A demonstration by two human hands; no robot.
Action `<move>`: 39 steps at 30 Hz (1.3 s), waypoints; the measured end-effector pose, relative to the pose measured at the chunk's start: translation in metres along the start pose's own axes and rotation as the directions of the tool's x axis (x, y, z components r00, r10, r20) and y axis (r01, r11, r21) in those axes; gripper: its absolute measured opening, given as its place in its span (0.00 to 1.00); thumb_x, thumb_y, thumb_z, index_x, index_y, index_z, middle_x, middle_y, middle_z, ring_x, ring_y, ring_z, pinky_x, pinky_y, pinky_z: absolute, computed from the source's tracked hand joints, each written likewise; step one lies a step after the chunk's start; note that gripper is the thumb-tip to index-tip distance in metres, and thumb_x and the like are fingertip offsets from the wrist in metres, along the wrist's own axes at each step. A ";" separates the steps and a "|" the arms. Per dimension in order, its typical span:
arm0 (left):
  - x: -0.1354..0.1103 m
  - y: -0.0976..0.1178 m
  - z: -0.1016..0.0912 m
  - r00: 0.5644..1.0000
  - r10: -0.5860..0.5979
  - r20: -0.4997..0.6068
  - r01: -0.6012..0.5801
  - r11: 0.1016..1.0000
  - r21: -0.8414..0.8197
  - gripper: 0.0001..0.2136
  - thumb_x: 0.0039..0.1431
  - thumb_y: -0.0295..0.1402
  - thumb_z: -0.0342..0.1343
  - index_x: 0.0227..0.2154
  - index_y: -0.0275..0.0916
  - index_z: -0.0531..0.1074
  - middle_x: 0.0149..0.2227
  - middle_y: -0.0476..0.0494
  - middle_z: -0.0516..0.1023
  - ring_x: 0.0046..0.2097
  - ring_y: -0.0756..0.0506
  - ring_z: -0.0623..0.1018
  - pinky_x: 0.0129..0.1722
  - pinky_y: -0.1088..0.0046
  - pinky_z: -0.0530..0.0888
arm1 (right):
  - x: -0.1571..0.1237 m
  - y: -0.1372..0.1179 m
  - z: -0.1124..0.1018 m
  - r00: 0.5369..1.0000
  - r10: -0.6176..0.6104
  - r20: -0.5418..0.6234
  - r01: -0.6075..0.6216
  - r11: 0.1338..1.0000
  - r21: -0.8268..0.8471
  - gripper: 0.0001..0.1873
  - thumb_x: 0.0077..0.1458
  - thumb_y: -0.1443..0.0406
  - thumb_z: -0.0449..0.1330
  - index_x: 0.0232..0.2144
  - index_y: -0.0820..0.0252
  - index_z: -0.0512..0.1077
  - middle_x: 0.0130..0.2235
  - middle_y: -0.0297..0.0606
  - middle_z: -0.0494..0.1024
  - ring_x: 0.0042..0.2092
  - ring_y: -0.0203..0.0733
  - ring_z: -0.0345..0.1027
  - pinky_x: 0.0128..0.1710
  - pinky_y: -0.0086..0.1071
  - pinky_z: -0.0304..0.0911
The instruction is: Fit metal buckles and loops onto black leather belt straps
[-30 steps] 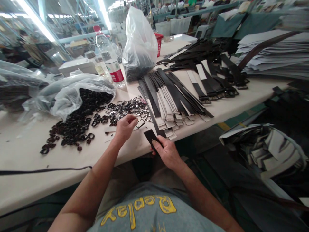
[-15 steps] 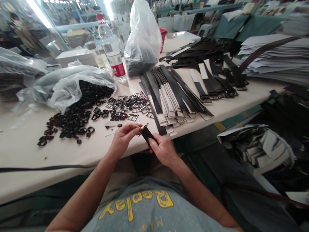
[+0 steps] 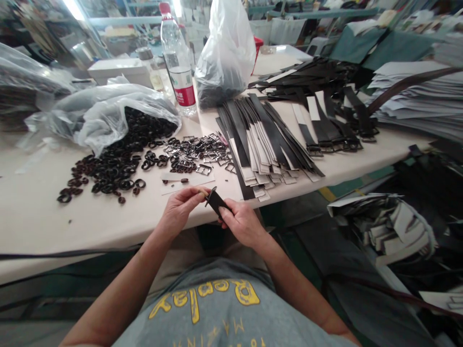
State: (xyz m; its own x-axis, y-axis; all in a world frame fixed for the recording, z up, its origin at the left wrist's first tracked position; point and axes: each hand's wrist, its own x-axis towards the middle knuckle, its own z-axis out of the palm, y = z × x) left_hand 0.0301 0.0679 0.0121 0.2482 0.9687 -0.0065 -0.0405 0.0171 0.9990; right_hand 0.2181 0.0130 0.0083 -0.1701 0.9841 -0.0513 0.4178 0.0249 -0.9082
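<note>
My right hand [image 3: 244, 222] grips a short black leather strap [image 3: 217, 202] near its lower end. My left hand [image 3: 179, 209] pinches the strap's upper end, where a small metal buckle [image 3: 211, 194] sits, partly hidden by my fingertips. Both hands are just over the table's front edge. Beyond them lie a heap of metal buckles [image 3: 197, 154] and a spill of dark rings [image 3: 112, 176] from a plastic bag [image 3: 112, 115]. A fanned bundle of black straps with pale ends [image 3: 260, 144] lies to the right of the buckles.
The cream table [image 3: 43, 217] also holds buckled straps [image 3: 333, 130], a water bottle [image 3: 180, 67] and a filled plastic bag [image 3: 226, 58]. A stack of paper sheets [image 3: 408, 96] lies at the right. A bag of strap offcuts [image 3: 383, 231] stands below the table's right side.
My hands have come together, and my left hand now pinches the metal piece at the strap's end. The loose buckle near my left hand is gone. The view has tilted slightly.
</note>
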 end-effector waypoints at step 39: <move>-0.015 -0.015 0.030 0.979 -0.091 -0.183 0.020 0.934 -0.358 0.37 0.46 0.30 0.70 0.60 0.46 0.64 0.35 0.50 0.82 0.33 0.50 0.79 0.33 0.77 0.76 | -0.008 -0.004 0.020 0.972 -0.155 -0.175 0.183 0.970 0.157 0.10 0.66 0.62 0.54 0.34 0.58 0.72 0.27 0.31 0.78 0.29 0.38 0.72 0.31 0.28 0.62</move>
State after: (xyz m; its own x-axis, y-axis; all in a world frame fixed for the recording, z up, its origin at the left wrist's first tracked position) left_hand 0.0560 0.0454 -0.0011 0.0695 0.9920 -0.1054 -0.3793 0.1240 0.9169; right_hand 0.2001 0.0017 0.0045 -0.0740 0.9837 0.1637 0.2341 0.1767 -0.9560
